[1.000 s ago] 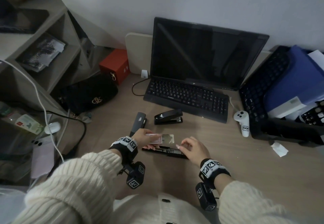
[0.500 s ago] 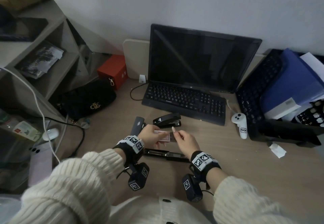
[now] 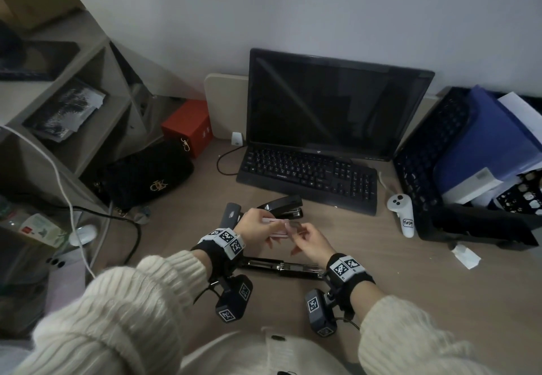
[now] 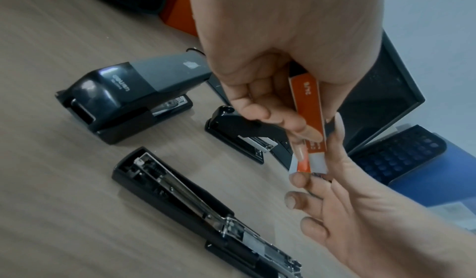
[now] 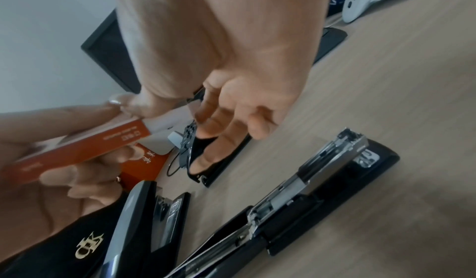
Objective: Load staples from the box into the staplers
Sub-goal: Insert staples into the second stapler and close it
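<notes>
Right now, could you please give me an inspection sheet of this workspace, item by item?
Surface: wooden desk, bare in front of the right arm.
Job's things: orange staple box held above the desk; opened stapler lying flat below the hands, magazine exposed; grey stapler and black stapler shut behind it.
Clutter: black handbag, red box, white controller, paper scrap.
Grippers: left hand grips the staple box; right hand pinches its open end.
Cables: black cable and white cable at the left; keyboard lead.
Surroundings: monitor, keyboard, shelves, black file crate.
</notes>
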